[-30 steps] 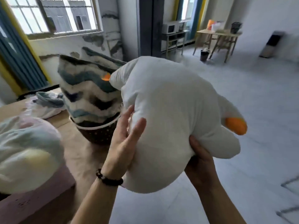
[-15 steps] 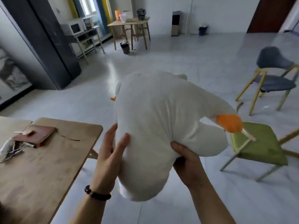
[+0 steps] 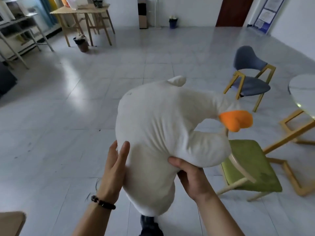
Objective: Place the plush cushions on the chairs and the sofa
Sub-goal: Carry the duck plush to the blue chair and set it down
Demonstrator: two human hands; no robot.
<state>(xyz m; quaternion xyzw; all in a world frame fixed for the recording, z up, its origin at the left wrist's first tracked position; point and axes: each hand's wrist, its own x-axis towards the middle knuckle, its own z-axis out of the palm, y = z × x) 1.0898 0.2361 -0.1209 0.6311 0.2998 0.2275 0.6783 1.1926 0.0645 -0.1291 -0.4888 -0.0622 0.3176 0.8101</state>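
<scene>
White goose cushion (image 3: pixel 162 133) up in the air, carried chest-high over the tiled floor (image 3: pixel 68 125), orange beak (image 3: pixel 236 120) swinging out to the right. Left hand (image 3: pixel 114 169) is flat against its left side, fingers straight and together, pressing rather than gripping. Right hand (image 3: pixel 190 178) is clamped underneath, thumb dug into the fabric, a bulge of stuffing spilling over it. Just beyond the beak, low on the right, sits the green chair (image 3: pixel 250 167), seat bare. Further back stands the grey chair (image 3: pixel 250 79), well apart from the cushion. A round pale table (image 3: pixel 305 92) edges in at far right. One dark shoe (image 3: pixel 150 225) shows below the cushion.
</scene>
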